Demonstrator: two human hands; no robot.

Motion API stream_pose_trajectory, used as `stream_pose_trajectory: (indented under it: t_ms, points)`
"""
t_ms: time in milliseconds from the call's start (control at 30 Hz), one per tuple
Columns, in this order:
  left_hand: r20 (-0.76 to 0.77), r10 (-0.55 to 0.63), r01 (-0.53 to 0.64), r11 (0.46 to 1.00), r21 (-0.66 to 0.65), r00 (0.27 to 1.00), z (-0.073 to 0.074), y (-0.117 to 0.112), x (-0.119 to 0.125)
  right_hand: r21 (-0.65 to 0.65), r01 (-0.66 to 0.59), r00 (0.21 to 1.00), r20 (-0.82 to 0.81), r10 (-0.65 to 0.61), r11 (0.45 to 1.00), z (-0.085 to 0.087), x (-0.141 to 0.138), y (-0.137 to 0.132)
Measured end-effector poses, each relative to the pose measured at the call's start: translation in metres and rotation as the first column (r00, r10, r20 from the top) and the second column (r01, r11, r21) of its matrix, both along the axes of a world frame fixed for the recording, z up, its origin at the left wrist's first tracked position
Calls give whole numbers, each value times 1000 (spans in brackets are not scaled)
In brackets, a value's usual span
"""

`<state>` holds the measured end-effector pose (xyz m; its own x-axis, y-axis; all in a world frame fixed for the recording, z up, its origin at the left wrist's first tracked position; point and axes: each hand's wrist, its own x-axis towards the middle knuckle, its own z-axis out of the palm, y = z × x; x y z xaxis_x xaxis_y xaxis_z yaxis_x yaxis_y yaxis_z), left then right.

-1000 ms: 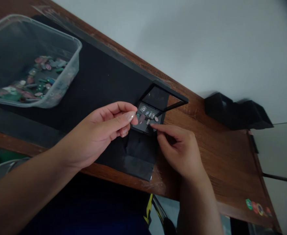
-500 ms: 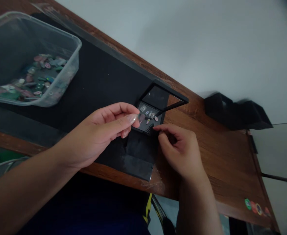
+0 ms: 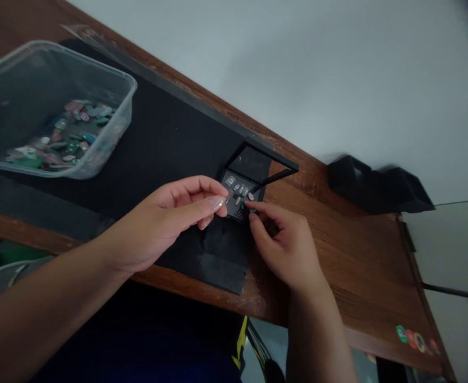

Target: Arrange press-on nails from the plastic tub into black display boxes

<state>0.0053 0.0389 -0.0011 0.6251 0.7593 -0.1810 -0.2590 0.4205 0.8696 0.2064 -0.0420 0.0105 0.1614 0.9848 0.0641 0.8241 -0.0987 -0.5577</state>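
A small black box (image 3: 236,187) with its framed lid (image 3: 264,155) standing open lies on a black mat (image 3: 170,133). Several small false nails sit in rows inside it. My left hand (image 3: 170,223) is closed, its thumb and forefinger pinching the box's left edge. My right hand (image 3: 285,244) is closed in a pinch at the box's front right, fingertips on a small dark false nail (image 3: 242,205) there. The box's front edge is hidden behind both hands.
A clear plastic tub (image 3: 127,101) holding several coloured false nails (image 3: 62,138) stands at the far left of the mat. Black blocks (image 3: 377,186) sit against the white wall on the right. Round stickers (image 3: 413,338) mark the wooden table (image 3: 357,255) near its front corner.
My right fingertips have slid left along the box's front row and closed into a tighter pinch. My left hand has stayed at the box's left edge. The view has shifted slightly.
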Motion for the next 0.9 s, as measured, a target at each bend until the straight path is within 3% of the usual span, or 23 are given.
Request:
stream_pose_trajectory:
  t_ms: [167, 333, 433, 600, 700, 900]
  points:
    - [-39, -49, 51, 997, 64, 998, -2, -2, 1, 21, 10, 1000, 14, -10, 1000, 0, 0, -1]
    - [-57, -124, 130, 986, 107, 991, -4, -3, 1, 176, 15, 999, -49, -7, 984, 1, -4, -3]
    - [-52, -144, 148, 984, 96, 988, -2, -3, 1, 323, -21, 994, -94, 54, 946, 5, -9, -6]
    - [-48, -130, 133, 988, 77, 990, 0, -1, 1, 495, -156, 982, -16, 189, 855, 10, -17, -8]
    - [-60, -90, 94, 994, 60, 994, 0, -2, 3, 527, -195, 977, 31, 211, 827, 10, -20, -7]
    - [-20, -97, 98, 995, 31, 995, 1, -4, 6, 515, -215, 973, 43, 226, 830, 7, -25, -6]
